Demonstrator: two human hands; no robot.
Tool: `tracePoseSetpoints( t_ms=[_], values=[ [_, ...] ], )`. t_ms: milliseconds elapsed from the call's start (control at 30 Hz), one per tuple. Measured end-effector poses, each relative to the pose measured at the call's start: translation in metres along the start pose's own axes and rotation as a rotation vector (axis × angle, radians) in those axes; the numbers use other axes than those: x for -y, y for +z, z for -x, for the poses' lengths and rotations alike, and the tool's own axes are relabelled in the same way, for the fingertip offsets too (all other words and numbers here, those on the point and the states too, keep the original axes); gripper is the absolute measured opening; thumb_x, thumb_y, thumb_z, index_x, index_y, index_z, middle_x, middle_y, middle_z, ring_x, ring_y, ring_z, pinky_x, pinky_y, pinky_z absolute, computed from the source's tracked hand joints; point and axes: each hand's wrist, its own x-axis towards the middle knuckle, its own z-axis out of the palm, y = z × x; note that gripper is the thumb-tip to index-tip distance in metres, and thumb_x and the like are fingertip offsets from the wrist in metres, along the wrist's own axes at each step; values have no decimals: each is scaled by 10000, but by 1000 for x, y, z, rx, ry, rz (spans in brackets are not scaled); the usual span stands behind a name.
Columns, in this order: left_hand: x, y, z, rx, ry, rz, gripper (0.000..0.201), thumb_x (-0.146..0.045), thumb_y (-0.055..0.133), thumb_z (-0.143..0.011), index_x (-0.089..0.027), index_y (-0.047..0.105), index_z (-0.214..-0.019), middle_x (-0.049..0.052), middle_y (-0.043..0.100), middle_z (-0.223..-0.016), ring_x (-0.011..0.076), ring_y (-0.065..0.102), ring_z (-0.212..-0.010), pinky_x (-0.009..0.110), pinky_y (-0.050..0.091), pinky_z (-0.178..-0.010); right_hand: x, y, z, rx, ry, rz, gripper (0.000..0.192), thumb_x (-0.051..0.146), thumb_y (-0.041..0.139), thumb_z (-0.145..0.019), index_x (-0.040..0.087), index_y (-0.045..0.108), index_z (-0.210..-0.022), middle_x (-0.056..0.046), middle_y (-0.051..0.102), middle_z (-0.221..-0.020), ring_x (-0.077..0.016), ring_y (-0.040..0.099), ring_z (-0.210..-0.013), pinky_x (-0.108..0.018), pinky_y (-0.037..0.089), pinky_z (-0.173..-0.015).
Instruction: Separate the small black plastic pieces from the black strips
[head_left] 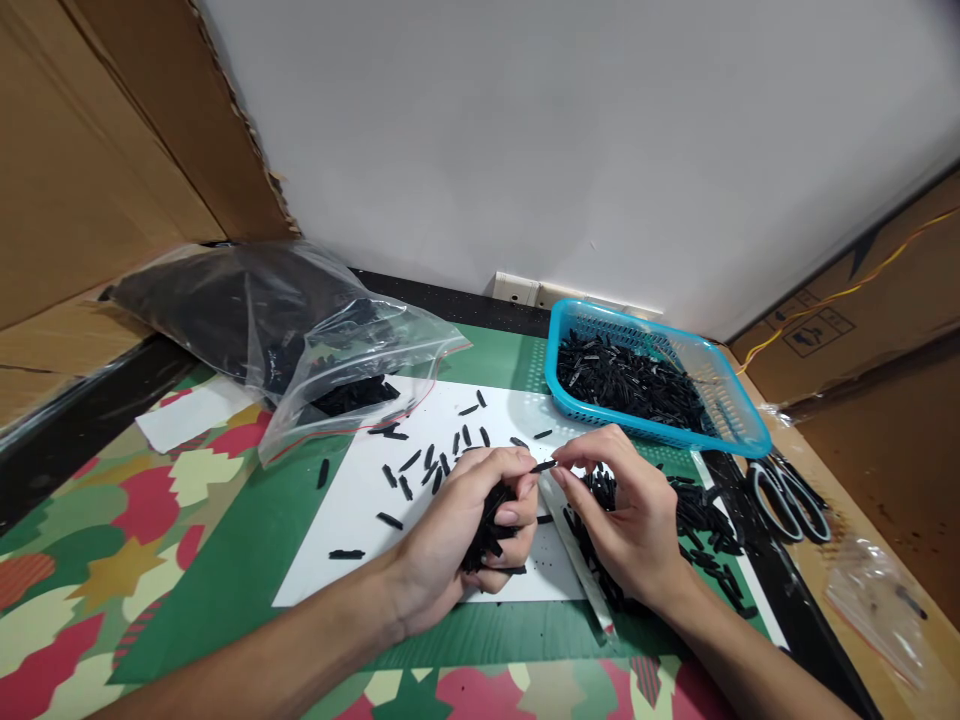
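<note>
On the patterned mat [225,540] below a white wall [600,130], each hand's grip, left hand [469,525], right hand [630,515], pinches one black piece [544,466].

Both hands meet fingertip to fingertip, left hand [469,520] curled, right hand [626,515] pinching.

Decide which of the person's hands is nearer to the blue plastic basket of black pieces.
Right. The right hand lies just in front of the blue plastic basket, below its near rim. The left hand is further left, over the white paper sheet.

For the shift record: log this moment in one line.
left hand: shut on black sticks | right hand: pinching one stick | blue basket: sticks
</note>
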Motion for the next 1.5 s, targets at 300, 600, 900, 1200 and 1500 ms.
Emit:
tracePoseSetpoints(
  t_ms=[300, 600, 900, 1200, 1500],
  values=[
    [-3, 1, 1, -9, -30, -6, 387, -444, 570, -947, -218, 422, -670, -97, 320, -494, 50, 166, -393, 152, 106, -353, 2, -1, 0, 6, -19, -5, 156, 61, 644, -991, 215, 657, -1010, -20, 704, -922, -186, 626, -870, -346, 483, -800],
    [-4, 2, 2, -25, -37, 9, 361, -440, 575, -938, -221, 428, -691, -96, 333, -514, 48, 177, -386, 157, 104, -356, 5, 0, -1, 18, -57, 22, 128, 84, 638, -997, 210, 654, -1012, -37, 704, -907, -198, 630, -845, -362, 492, -766],
    [-3, 2, 0, -29, -15, 15, 318, -407, 629, -891, -223, 424, -732, -97, 321, -593, 51, 212, -420, 148, 94, -370, -19, -48, -21, -239, -298, 522, 222, 74, 731, -917, 243, 682, -1053, -44, 740, -921, -245, 661, -860, -441, 492, -849],
    [2, 1, -4, -104, 31, 0, 315, -417, 686, -859, -229, 458, -750, -93, 350, -611, 58, 252, -426, 148, 94, -365, 5, -29, -13, 14, -262, 328, 203, 234, 746, -972, 226, 707, -1170, -112, 717, -1070, -276, 638, -1006, -451, 537, -857],
    [6, 8, -5, -256, 100, -59, 314, -377, 714, -825, -211, 477, -702, -87, 387, -603, 56, 309, -427, 137, 183, -351, 27, 7, 7, 202, -241, 75, 117, 138, 664, -1009, 207, 695, -1098, -95, 763, -1067, -235, 663, -1005, -406, 566, -846]
  ],
)
